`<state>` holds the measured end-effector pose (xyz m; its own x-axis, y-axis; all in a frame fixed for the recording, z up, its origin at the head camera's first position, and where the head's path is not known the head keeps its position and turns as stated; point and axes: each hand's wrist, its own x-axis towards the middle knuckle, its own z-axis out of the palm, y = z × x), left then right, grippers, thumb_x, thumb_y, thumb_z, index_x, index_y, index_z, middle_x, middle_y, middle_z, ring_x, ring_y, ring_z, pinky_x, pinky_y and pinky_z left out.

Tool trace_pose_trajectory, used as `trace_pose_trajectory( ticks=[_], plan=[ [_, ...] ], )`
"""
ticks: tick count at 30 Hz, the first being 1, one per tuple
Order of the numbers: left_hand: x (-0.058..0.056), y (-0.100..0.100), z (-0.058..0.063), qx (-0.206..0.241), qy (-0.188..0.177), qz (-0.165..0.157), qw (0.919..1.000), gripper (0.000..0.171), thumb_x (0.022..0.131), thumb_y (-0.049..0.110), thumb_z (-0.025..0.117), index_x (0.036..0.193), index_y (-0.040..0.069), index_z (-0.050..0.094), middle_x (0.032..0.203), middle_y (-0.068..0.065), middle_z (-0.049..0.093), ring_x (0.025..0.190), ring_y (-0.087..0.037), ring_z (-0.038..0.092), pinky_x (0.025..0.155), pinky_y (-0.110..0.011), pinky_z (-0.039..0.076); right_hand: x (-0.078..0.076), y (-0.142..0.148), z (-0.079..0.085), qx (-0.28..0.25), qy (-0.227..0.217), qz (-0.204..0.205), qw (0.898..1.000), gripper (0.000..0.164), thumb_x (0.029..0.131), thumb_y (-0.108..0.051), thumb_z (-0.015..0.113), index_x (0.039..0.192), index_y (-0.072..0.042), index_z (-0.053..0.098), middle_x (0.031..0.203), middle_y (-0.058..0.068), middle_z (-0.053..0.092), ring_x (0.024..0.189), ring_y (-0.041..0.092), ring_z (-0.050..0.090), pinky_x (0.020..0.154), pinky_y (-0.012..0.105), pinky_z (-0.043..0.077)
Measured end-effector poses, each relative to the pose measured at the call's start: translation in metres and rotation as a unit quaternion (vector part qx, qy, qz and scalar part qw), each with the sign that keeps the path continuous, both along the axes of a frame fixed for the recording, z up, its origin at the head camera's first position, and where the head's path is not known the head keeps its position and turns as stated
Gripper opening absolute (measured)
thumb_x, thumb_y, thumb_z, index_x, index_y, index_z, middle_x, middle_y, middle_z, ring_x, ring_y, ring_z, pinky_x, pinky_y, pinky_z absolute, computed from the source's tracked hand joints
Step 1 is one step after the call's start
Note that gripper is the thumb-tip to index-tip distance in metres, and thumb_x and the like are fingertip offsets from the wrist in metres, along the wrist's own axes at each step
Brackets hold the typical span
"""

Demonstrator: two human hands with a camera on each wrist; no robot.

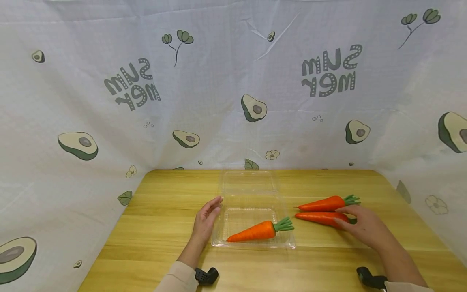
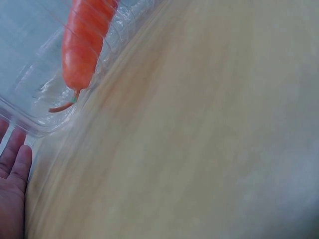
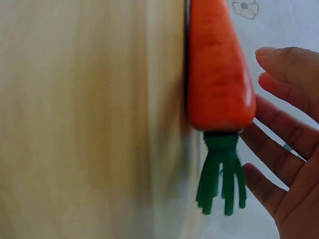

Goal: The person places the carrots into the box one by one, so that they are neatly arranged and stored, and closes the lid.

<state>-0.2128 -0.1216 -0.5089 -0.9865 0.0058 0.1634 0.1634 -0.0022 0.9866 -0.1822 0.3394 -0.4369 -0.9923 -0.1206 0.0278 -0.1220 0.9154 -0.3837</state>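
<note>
A clear plastic clamshell box (image 1: 251, 200) lies on the table with its lid folded back. One orange carrot (image 1: 255, 232) with green stalks rests in its base, tip to the left. My left hand (image 1: 207, 219) is at the box's left edge, fingers extended along the rim. To the right, two more carrots lie side by side, a rear carrot (image 1: 324, 203) and a front carrot (image 1: 321, 218). Over the stalk end of the front one is my right hand (image 1: 359, 225), thumb and fingers spread around it. In the right wrist view, loosely bent fingers (image 3: 271, 154) stand beside a carrot.
The wood-grain table (image 1: 157, 239) is enclosed at the back and sides by a white cloth (image 1: 219, 81) printed with avocados and lettering. The open lid (image 1: 249, 181) of the box reaches near the table's back edge. Black wrist cameras are strapped to both wrists.
</note>
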Motion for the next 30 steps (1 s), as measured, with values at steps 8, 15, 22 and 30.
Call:
trace_pose_trajectory(
  ticks=[8,15,22,30],
  plan=[
    [-0.0006,0.0,-0.0002,-0.009,0.005,0.005,0.9999,0.04,0.103,0.012,0.058,0.141,0.0,0.057,0.144,-0.02,0.061,0.135,-0.039,0.055,0.099,-0.01,0.046,-0.0013,0.0067,-0.0082,-0.005,0.004,0.0,1.0,0.055,0.092,-0.048,0.072,0.124,-0.004,0.069,0.133,0.032,0.061,0.123,0.057,0.051,0.096,0.071,0.043],
    [-0.0016,-0.0002,-0.0019,-0.005,0.005,0.001,1.0,0.04,0.103,0.011,0.057,0.141,-0.001,0.057,0.144,-0.021,0.06,0.136,-0.04,0.055,0.099,-0.01,0.046,-0.0045,0.0095,-0.0109,0.006,0.006,0.002,1.0,0.057,0.089,-0.043,0.077,0.127,-0.001,0.067,0.13,0.032,0.063,0.117,0.054,0.057,0.092,0.069,0.047],
    [-0.0013,0.0,-0.0013,-0.004,0.005,0.0,1.0,0.04,0.104,0.012,0.057,0.141,-0.001,0.057,0.145,-0.021,0.059,0.136,-0.039,0.055,0.1,-0.009,0.046,-0.0057,0.0091,-0.0096,0.02,-0.018,0.005,1.0,0.063,0.087,-0.043,0.079,0.131,0.001,0.064,0.129,0.033,0.062,0.118,0.057,0.055,0.092,0.07,0.047],
    [-0.0015,0.0003,-0.0008,0.004,0.004,-0.001,1.0,0.039,0.103,0.009,0.057,0.141,-0.002,0.057,0.145,-0.022,0.059,0.137,-0.04,0.053,0.1,-0.01,0.046,-0.0043,0.0069,-0.0094,0.018,-0.025,0.011,0.999,0.065,0.086,-0.038,0.081,0.132,0.003,0.063,0.127,0.033,0.063,0.115,0.055,0.058,0.092,0.068,0.048]
  ],
)
